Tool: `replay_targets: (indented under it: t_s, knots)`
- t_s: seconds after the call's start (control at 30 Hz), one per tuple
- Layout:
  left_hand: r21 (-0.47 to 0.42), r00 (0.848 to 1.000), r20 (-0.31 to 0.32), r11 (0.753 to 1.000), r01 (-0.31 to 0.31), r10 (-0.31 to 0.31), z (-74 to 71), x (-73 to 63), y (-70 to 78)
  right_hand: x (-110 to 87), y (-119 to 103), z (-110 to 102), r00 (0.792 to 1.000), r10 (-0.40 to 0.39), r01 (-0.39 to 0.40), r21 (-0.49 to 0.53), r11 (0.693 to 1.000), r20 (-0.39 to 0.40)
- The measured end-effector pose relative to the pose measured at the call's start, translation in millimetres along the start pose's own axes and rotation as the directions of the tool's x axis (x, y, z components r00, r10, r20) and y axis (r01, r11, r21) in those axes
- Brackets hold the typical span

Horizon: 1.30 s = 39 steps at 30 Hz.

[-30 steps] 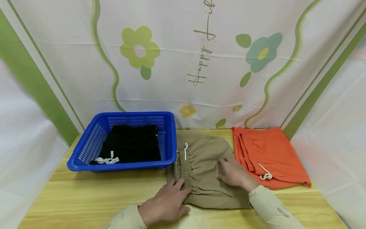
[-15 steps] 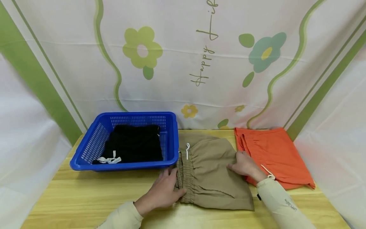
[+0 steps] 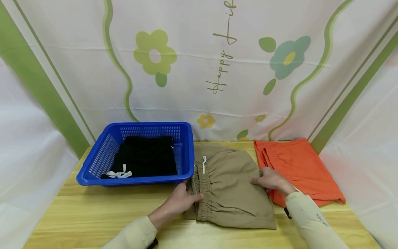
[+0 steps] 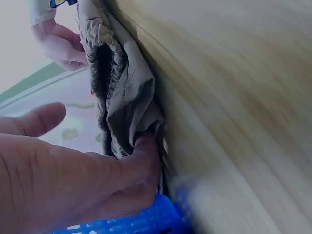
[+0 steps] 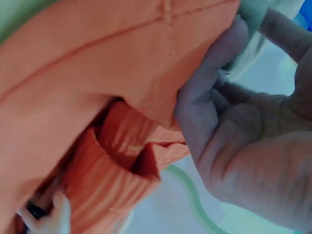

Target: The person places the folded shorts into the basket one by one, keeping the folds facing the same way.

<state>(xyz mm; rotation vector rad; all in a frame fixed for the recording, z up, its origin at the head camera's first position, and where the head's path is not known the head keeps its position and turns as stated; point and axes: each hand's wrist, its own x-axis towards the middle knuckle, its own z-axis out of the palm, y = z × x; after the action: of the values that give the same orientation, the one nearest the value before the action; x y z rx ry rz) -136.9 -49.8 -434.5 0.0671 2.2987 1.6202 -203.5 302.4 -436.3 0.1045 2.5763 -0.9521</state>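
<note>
Khaki drawstring pants [image 3: 233, 186] lie folded on the table, elastic waistband to the left with a white cord. My left hand [image 3: 178, 200] is at the waistband side, thumb over its top; the left wrist view shows fingertips tucked under the cloth [image 4: 136, 92] and the thumb raised apart. At the opposite edge, my right hand [image 3: 273, 180] has its thumb over the khaki cloth and its other fingertips hidden at the fold. In the right wrist view, its thumb and fingers stand spread beside the orange pants [image 5: 131, 63].
A blue plastic basket [image 3: 133, 180] stands at the back left, with black folded clothing [image 3: 144, 155] and white cord inside. The orange pants also lie close to the right of the khaki ones. A printed curtain [image 3: 186, 100] hangs behind the wooden table [image 3: 77, 214].
My left hand has moved from the top of the waistband to its left edge. My right hand has slid rightward over the khaki cloth to its right edge, next to the orange pants.
</note>
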Motion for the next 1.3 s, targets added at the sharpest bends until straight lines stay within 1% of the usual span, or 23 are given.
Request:
replay_targets:
  t_s: [0.07,0.13,0.17,0.23,0.3,0.37,0.43,0.53,0.63,0.77,0.8,0.87,0.97,1.03,1.2,1.3]
  knots:
    - [-0.055,0.999,-0.007,0.998,0.035,-0.035,1.8,3.5,-0.1,-0.2,2.2,0.2,1.0,-0.002,0.001,0.032,0.999,0.02]
    - [-0.112,0.996,-0.006,0.99,0.091,-0.093,3.1,7.0,-1.7,0.1,4.8,-0.3,0.999,-0.012,0.008,0.066,0.998,0.047]
    - [-0.141,0.993,-0.006,0.983,0.116,-0.118,3.6,9.0,-2.7,0.3,5.9,-1.0,0.998,-0.017,0.012,0.082,0.997,0.059]
    - [-0.225,0.988,0.004,0.963,0.148,-0.151,3.9,12.6,-4.2,0.6,7.4,-3.3,0.995,-0.037,0.026,0.121,0.992,0.092]
    - [-0.277,0.983,0.019,0.944,0.179,-0.181,3.6,15.4,-5.4,0.6,8.9,-5.8,0.989,-0.067,0.045,0.162,0.986,0.132]
    - [-0.325,0.982,0.038,0.927,0.188,-0.185,3.5,17.8,-5.8,0.2,11.1,-8.2,0.978,-0.115,0.08,0.193,0.978,0.174]
    - [-0.346,0.979,0.06,0.916,0.205,-0.196,3.9,19.8,-5.9,-0.1,13.6,-9.4,0.966,-0.157,0.112,0.219,0.969,0.203]
    - [-0.354,0.976,0.084,0.91,0.218,-0.201,5.8,22.7,-6.7,-0.1,18.0,-8.7,0.954,-0.202,0.142,0.261,0.955,0.222]
    - [-0.368,0.976,0.105,0.905,0.215,-0.189,8.0,25.1,-7.7,-0.1,21.1,-7.3,0.952,-0.21,0.136,0.306,0.942,0.224]
    - [-0.375,0.977,0.158,0.906,0.194,-0.144,11.4,27.4,-7.7,-0.7,23.2,-7.4,0.948,-0.212,0.114,0.368,0.923,0.237]
    - [-0.363,0.978,0.163,0.913,0.183,-0.131,12.5,27.8,-7.3,-1.0,23.2,-7.7,0.947,-0.213,0.109,0.382,0.918,0.242]
    - [-0.318,0.982,0.155,0.936,0.149,-0.104,14.6,28.3,-5.8,-1.2,22.9,-8.1,0.945,-0.214,0.101,0.401,0.911,0.248]
    - [-0.239,0.991,0.121,0.967,0.093,-0.065,18.5,29.9,-3.7,-1.7,22.9,-8.5,0.942,-0.222,0.1,0.419,0.902,0.253]
    - [-0.196,0.995,0.091,0.979,0.051,-0.034,21.3,31.2,-2.3,-2.1,23.6,-8.4,0.94,-0.233,0.11,0.423,0.899,0.251]
    - [-0.141,0.998,0.041,0.989,-0.036,0.042,28.6,35.5,-0.9,-5.5,23.2,-8.7,0.933,-0.271,0.145,0.441,0.886,0.237]
    - [-0.106,0.996,0.011,0.991,-0.082,0.083,31.8,36.1,1.3,-9.0,21.6,-9.5,0.935,-0.276,0.155,0.446,0.882,0.222]
